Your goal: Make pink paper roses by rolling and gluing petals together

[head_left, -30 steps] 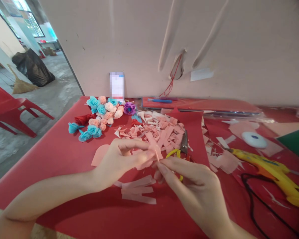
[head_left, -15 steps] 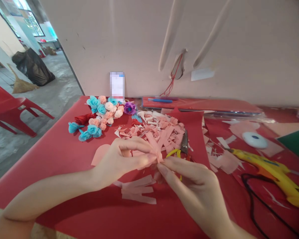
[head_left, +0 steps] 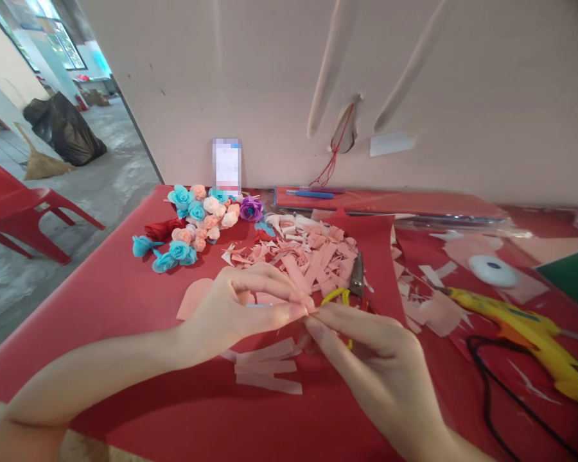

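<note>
Above a red table (head_left: 149,417), pinching one small bit of pink paper (head_left: 310,304) between the fingertips of the left hand (head_left: 238,311) and the right hand (head_left: 380,353), thumb pressed to fingers on each. Held at the very tips, rightward of the left hand and leftward of the right, with neither nearer; too covered by fingers to tell its long axis. Just below the hands, flat on the table, pale strips (head_left: 267,367) in a loose fan. Just beyond the grip, partly behind the right hand, a yellow-handled tool (head_left: 337,296); past that, a heap of pink scraps (head_left: 318,263). Well apart at right, a yellow glue gun (head_left: 510,317) with black cord (head_left: 484,378), no brand legible. Left of the scraps, clustered blue, peach, red and purple flowers (head_left: 212,222). Farther back, pens (head_left: 313,194) on a red packet (head_left: 404,203), and a phone (head_left: 227,163) propped upright against the wall (head_left: 221,77), screen blurred beyond reading. On the wall, a white label (head_left: 392,144), without readable writing. Off at far left, a red chair (head_left: 33,212), a broom (head_left: 43,160) and a black bag (head_left: 70,135).
</note>
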`<state>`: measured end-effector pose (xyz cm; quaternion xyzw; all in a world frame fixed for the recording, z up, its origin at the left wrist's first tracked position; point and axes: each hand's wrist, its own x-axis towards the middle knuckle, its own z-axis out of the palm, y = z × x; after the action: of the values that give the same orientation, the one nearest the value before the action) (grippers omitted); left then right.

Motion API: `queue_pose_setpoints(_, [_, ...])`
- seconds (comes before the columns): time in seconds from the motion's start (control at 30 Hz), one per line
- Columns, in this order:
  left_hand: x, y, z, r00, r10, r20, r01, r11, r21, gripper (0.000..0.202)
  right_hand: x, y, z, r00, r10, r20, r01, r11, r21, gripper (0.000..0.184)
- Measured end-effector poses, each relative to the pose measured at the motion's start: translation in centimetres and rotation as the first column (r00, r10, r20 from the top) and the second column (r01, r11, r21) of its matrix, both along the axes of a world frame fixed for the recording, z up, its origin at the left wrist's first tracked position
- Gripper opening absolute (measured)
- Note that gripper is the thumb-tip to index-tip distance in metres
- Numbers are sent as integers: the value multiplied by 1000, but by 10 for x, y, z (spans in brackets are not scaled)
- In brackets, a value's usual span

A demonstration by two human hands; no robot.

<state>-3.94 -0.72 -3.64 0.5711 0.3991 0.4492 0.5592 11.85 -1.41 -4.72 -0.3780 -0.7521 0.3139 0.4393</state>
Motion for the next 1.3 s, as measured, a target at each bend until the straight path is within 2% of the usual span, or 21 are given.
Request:
queue_pose_setpoints(0.3, [1, -1, -3, 1000, 28, 10, -28, 999, 15, 19, 0, 1, 2, 1000, 10, -11, -11, 1000, -29, 28])
queue_pose_setpoints(0.53, [2, 3, -6, 994, 108, 15, -109, 991, 83, 15, -3, 0, -2, 994, -36, -102, 24, 992, -122, 14])
queue_pose_setpoints(0.83, [4, 2, -6, 991, 134, 21, -136, 986, 94, 14, -3, -3, -4, 986, -77, -149, 42, 973, -227, 14])
queue_pose_setpoints(1.03, [4, 1, -2, 989, 147, -1, -147, 989, -26, 16, -1, -4, -4, 982, -74, -175, 26, 964, -265, 17])
queue_pose_setpoints(1.17, [5, 1, -2, 987, 162, -5, -162, 987, -24, 13, 0, -4, -7, 990, -83, -111, 57, 975, -214, 11])
queue_pose_setpoints(1.3, [5, 2, -3, 985, 172, -10, -173, 985, -19, 13, 1, -4, -9, 995, -105, 0, 103, 984, -148, 17])
